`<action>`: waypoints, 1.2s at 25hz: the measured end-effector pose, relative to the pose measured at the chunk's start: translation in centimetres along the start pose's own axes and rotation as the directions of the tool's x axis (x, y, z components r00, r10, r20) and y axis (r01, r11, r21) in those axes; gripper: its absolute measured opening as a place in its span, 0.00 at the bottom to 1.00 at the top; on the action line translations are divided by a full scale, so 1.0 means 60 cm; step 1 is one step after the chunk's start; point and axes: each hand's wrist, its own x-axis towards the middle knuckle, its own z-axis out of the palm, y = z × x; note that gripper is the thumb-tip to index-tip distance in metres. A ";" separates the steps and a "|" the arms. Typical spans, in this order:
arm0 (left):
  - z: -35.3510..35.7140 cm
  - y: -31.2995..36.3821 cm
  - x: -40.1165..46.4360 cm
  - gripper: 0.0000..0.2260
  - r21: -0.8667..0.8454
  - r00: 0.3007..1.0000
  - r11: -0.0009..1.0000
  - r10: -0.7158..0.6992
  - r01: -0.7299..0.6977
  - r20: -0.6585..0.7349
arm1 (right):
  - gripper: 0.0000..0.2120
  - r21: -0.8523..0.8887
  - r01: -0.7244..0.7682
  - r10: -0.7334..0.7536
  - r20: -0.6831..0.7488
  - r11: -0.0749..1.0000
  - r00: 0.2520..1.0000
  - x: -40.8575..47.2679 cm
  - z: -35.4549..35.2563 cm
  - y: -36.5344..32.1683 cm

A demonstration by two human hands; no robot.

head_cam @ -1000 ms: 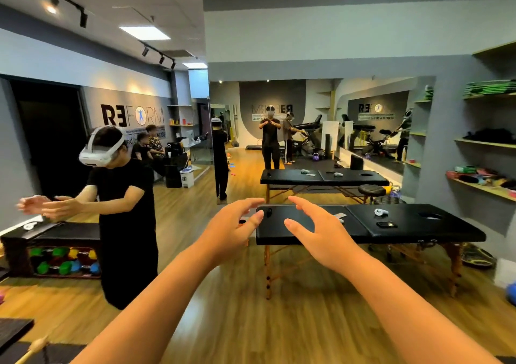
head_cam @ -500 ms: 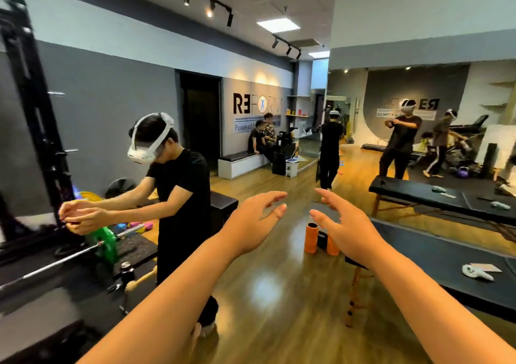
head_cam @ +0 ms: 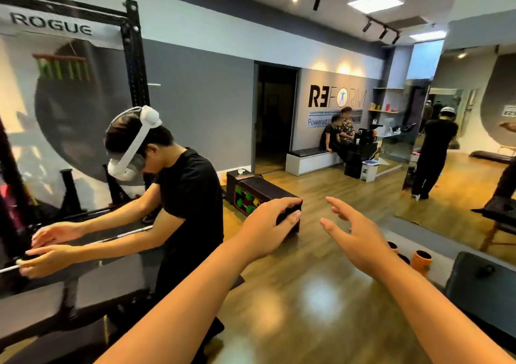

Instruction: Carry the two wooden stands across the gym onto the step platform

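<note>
Both my arms reach forward at chest height with nothing in them. My left hand (head_cam: 266, 231) has its fingers curved and slightly apart; it only overlaps a distant black storage box (head_cam: 252, 189) in the picture. My right hand (head_cam: 356, 239) is spread with the palm facing left. I see no wooden stand, and I cannot pick out a step platform.
A person in a black shirt and white headset (head_cam: 184, 196) bends over a barbell (head_cam: 83, 245) at the black rack (head_cam: 134, 56) close on my left. Orange foam rollers (head_cam: 421, 261) stand by a black massage table (head_cam: 480, 280) on the right. People sit on a bench (head_cam: 307, 160) at the back.
My view has swung left: the massage tables slid off to the right, and the rack and the headset wearer, now bent lower, fill the left. My hands stay outstretched and empty.
</note>
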 end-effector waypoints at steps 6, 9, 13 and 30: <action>-0.013 -0.175 0.160 0.19 -0.025 0.997 0.996 -0.080 0.080 -0.015 | 0.26 0.078 0.037 -0.042 0.062 0.996 0.997 0.234 0.121 0.043; -0.023 -0.255 0.206 0.19 -0.015 0.992 0.992 -0.124 0.123 -0.018 | 0.26 0.102 0.041 -0.051 0.097 0.994 0.994 0.330 0.173 0.067; -0.039 -0.383 0.255 0.19 0.019 0.971 0.971 -0.236 0.237 -0.045 | 0.27 0.144 0.037 -0.062 0.173 0.989 0.983 0.441 0.256 0.099; 0.036 -0.804 0.510 0.19 -0.034 0.723 0.758 -0.633 0.651 -0.277 | 0.29 0.174 0.167 -0.234 0.513 0.971 0.826 0.988 0.570 0.330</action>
